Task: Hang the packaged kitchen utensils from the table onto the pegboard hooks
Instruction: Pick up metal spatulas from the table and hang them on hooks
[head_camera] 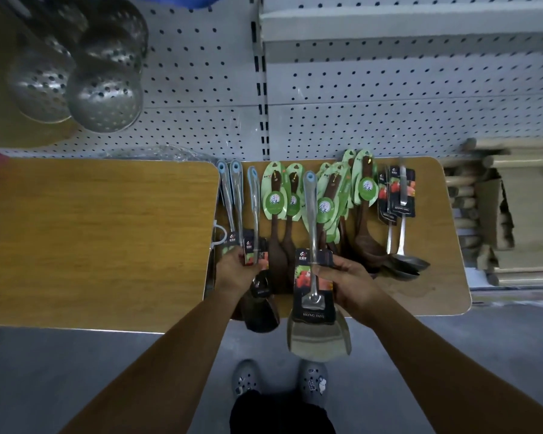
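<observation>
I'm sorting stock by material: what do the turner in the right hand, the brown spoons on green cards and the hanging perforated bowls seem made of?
Turner in the right hand: probably polished stainless steel, it glints; blue handle tip looks plastic. Brown spoons: seemingly dark wood, matte, no glare. Perforated bowls: dull silvery metal, aluminium or steel.

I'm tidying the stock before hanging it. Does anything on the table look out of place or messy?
Mostly orderly rows. The green-carded wooden spoons right of centre lie heaped and fanned over one another, unlike the neat pair beside them. A loose white hook-shaped piece sits at the left edge of the table.
</observation>
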`<state>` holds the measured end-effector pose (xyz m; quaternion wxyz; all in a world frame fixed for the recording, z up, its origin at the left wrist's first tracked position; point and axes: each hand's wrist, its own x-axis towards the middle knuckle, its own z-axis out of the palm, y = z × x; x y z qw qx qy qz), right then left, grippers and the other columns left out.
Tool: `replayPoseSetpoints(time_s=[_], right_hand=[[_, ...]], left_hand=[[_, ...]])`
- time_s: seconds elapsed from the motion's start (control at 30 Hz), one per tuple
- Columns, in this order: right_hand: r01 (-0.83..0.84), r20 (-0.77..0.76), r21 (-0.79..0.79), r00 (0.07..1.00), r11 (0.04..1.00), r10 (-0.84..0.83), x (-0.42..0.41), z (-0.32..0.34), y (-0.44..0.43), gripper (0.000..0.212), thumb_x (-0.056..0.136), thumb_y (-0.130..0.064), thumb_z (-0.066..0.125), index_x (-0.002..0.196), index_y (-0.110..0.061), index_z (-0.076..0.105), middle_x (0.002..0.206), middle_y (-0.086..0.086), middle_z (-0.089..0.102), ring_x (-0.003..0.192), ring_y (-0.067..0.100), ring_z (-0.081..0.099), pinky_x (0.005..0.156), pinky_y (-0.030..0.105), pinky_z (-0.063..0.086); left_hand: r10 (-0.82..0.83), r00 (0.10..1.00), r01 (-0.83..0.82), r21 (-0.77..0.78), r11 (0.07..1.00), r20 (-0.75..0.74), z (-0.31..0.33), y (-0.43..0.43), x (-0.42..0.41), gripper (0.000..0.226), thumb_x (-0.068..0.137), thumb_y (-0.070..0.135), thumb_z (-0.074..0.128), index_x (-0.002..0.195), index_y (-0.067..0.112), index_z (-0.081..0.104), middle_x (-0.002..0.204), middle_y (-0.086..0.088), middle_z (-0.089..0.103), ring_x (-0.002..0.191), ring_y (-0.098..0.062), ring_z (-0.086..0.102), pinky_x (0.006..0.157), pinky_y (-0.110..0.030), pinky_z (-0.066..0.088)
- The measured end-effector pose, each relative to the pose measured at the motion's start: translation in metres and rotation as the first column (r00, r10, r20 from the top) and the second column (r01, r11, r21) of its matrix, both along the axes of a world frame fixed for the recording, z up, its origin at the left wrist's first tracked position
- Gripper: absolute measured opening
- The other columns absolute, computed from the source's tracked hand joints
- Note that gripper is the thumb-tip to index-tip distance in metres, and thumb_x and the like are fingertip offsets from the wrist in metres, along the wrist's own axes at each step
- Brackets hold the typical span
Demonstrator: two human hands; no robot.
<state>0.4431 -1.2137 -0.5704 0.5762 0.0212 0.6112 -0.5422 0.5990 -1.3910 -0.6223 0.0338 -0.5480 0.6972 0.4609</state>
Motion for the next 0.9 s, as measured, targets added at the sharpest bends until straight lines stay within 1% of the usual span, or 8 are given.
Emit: replayPoseSetpoints(time_s=[0.1, 0.23, 0.4, 0.5, 0.63, 0.77, 0.87, 0.9], right_hand=[[-0.003, -0.003, 0.002, 1.000, 1.000, 0.003, 0.000, 0.010, 0.007, 0.026, 0.093, -0.002, 0.061, 0.118, -0.006, 0.069, 0.115, 0.019, 0.071, 0.105, 0.039, 0.070, 0.089, 0.052, 0.058], [0.034, 0.022, 0.005, 0.999, 0.999, -0.034, -0.003, 0.033, 0.014, 0.028, 0.092, 0.001, 0.061, 0.120, -0.002, 0.065, 0.115, 0.023, 0.071, 0.106, 0.041, 0.069, 0.090, 0.053, 0.057], [0.057, 0.019, -0.001, 0.998, 0.998, -0.057, 0.000, 0.066, 0.031, 0.032, 0.089, -0.002, 0.066, 0.121, -0.004, 0.066, 0.116, 0.020, 0.072, 0.106, 0.041, 0.070, 0.093, 0.055, 0.054], [0.061, 0.014, -0.002, 0.998, 0.998, -0.061, 0.006, 0.091, 0.044, 0.035, 0.086, -0.004, 0.069, 0.120, -0.004, 0.065, 0.117, 0.021, 0.071, 0.106, 0.041, 0.069, 0.088, 0.052, 0.056], [0.065, -0.019, -0.024, 0.998, 0.998, -0.065, 0.015, 0.135, 0.062, 0.031, 0.087, 0.001, 0.067, 0.118, -0.002, 0.065, 0.112, 0.021, 0.072, 0.102, 0.039, 0.070, 0.075, 0.044, 0.061], [0.008, -0.123, -0.029, 0.992, 1.000, -0.012, 0.024, 0.172, 0.081, 0.025, 0.089, 0.003, 0.064, 0.113, -0.004, 0.066, 0.103, 0.017, 0.075, 0.091, 0.033, 0.073, 0.072, 0.041, 0.059], [-0.012, -0.214, -0.012, 0.977, 1.000, 0.010, 0.027, 0.192, 0.095, 0.026, 0.088, 0.002, 0.067, 0.112, -0.006, 0.068, 0.102, 0.016, 0.076, 0.090, 0.030, 0.073, 0.069, 0.041, 0.058], [-0.012, -0.239, -0.009, 0.971, 1.000, 0.010, 0.028, 0.199, 0.100, 0.026, 0.088, 0.002, 0.068, 0.112, -0.007, 0.069, 0.102, 0.016, 0.076, 0.089, 0.030, 0.073, 0.066, 0.039, 0.058]], left_hand=[[0.007, 0.999, -0.006, 0.040, 0.999, -0.033, 0.008, 0.001, 0.006, 0.021, 0.082, 0.024, 0.078, 0.090, 0.024, 0.059, 0.082, 0.012, 0.062, 0.076, 0.004, 0.053, 0.058, -0.012, 0.034], [0.079, 0.994, -0.073, 0.072, 0.995, -0.081, 0.027, 0.002, 0.022, 0.021, 0.083, 0.013, 0.075, 0.091, 0.025, 0.061, 0.092, 0.002, 0.070, 0.089, -0.016, 0.066, 0.063, -0.021, 0.046], [0.158, 0.980, -0.134, 0.186, 0.973, -0.124, 0.069, 0.015, 0.048, 0.031, 0.075, 0.004, 0.081, 0.085, 0.027, 0.063, 0.088, 0.005, 0.070, 0.089, -0.017, 0.067, 0.068, -0.025, 0.050], [0.249, 0.955, -0.202, 0.260, 0.944, -0.162, 0.100, 0.032, 0.063, 0.031, 0.073, 0.002, 0.082, 0.092, 0.021, 0.067, 0.096, -0.002, 0.074, 0.093, -0.021, 0.069, 0.077, -0.033, 0.057], [0.301, 0.917, -0.230, 0.268, 0.935, -0.262, 0.152, 0.065, 0.075, 0.027, 0.075, -0.005, 0.078, 0.090, 0.011, 0.062, 0.090, -0.008, 0.075, 0.078, -0.022, 0.069, 0.057, -0.018, 0.052], [0.364, 0.871, -0.258, 0.322, 0.911, -0.332, 0.198, 0.085, 0.080, 0.032, 0.075, -0.007, 0.076, 0.097, 0.012, 0.063, 0.091, -0.008, 0.076, 0.086, -0.027, 0.071, 0.064, -0.030, 0.059], [0.374, 0.845, -0.246, 0.343, 0.907, -0.383, 0.227, 0.091, 0.089, 0.037, 0.074, -0.007, 0.076, 0.103, 0.013, 0.064, 0.096, -0.010, 0.076, 0.098, -0.034, 0.070, 0.083, -0.051, 0.058], [0.372, 0.835, -0.239, 0.343, 0.909, -0.405, 0.237, 0.094, 0.092, 0.037, 0.075, -0.006, 0.075, 0.103, 0.015, 0.064, 0.097, -0.009, 0.076, 0.099, -0.033, 0.069, 0.085, -0.053, 0.057]])
